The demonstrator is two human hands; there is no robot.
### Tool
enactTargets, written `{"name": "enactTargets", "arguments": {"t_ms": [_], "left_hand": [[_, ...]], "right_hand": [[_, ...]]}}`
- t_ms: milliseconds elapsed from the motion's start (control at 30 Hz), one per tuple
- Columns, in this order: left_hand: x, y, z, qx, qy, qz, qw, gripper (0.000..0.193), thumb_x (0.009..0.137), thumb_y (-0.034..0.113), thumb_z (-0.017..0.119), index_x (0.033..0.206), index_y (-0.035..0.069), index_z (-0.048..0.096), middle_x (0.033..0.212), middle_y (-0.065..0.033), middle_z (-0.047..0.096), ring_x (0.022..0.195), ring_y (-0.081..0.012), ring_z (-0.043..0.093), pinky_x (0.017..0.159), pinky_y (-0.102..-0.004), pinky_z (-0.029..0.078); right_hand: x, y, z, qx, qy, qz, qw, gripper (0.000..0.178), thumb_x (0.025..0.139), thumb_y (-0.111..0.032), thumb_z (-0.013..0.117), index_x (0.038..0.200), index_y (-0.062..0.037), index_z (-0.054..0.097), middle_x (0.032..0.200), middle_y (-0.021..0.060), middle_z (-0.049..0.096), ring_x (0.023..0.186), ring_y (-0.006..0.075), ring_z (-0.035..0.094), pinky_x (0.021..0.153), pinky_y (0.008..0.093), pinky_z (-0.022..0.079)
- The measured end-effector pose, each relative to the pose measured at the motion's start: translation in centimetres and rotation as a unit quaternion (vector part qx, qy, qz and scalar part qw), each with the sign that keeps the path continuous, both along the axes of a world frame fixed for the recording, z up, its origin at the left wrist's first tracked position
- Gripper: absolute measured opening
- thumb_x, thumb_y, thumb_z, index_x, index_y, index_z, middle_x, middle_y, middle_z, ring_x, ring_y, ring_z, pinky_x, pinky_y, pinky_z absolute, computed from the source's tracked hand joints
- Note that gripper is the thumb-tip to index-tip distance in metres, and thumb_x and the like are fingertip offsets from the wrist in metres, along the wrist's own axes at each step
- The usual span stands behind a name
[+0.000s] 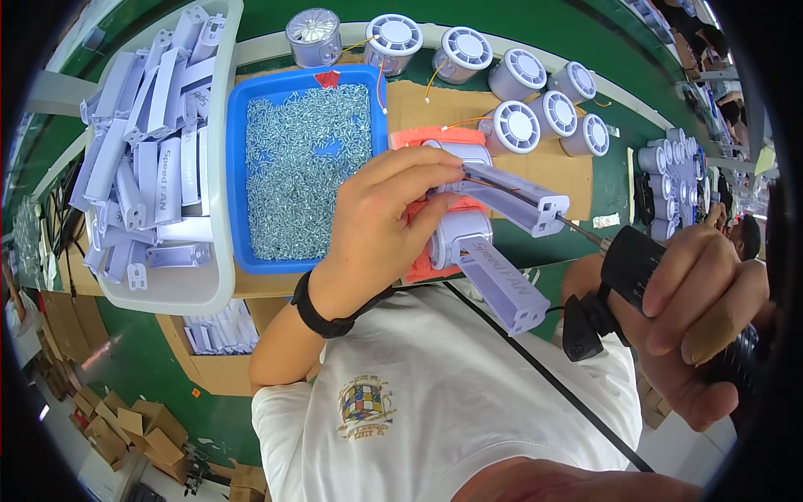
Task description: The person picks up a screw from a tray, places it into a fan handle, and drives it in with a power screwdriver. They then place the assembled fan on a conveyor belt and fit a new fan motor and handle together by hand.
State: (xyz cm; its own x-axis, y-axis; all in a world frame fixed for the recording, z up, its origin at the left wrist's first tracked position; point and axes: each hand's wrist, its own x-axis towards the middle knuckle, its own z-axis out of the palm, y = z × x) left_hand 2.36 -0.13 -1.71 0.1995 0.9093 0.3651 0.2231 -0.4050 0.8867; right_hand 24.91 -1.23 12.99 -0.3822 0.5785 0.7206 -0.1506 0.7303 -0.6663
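My left hand (pixel 381 222) is closed around the fan-body end of a pale plastic fan handle (pixel 514 201), an open channel with a wire along it. Its fan body (pixel 468 154) lies on a pink-red pad (pixel 416 269), partly hidden by my fingers. In my right hand (pixel 711 293) is a black electric screwdriver (pixel 629 266), its bit touching or very close to the handle's free end. Nearer to me, a second fan body (pixel 460 234) rests on the pad, with another fan handle (pixel 506 286) pointing down and right.
Left of the pad, a blue tray (pixel 381 109) holds many small screws (pixel 305 201). Beyond it a white bin (pixel 222 209) is piled with loose handles (pixel 167 176). Several round fan heads (pixel 464 48) with wires stand along the back. More fan units (pixel 663 184) sit far right.
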Motion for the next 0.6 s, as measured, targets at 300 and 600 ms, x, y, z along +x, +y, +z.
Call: {"name": "enactTargets", "arguments": {"t_ms": [300, 600], "left_hand": [[0.1, 0.0, -0.2, 0.000, 0.004, 0.011, 1.000, 0.032, 0.077, -0.004, 0.080, 0.107, 0.003, 0.074, 0.114, -0.0078, 0.073, 0.073, -0.0103, 0.064, 0.061, -0.0231, 0.051], [0.0, -0.3, 0.5, -0.061, 0.032, 0.015, 0.998, 0.038, 0.079, 0.001, 0.077, 0.116, 0.004, 0.068, 0.119, -0.0132, 0.069, 0.094, -0.0301, 0.070, 0.079, -0.0360, 0.059]], "right_hand": [[-0.9, 2.0, 0.3, 0.002, -0.051, 0.070, 0.996, 0.060, 0.092, -0.041, 0.073, 0.141, -0.0140, 0.050, 0.087, -0.0022, 0.061, 0.063, 0.0064, 0.059, 0.058, 0.0210, 0.047], [-0.8, 0.7, 0.2, -0.006, 0.009, 0.027, 1.000, 0.052, 0.090, -0.040, 0.074, 0.131, -0.0134, 0.055, 0.088, -0.0029, 0.062, 0.063, 0.0060, 0.060, 0.060, 0.0217, 0.049]]}}
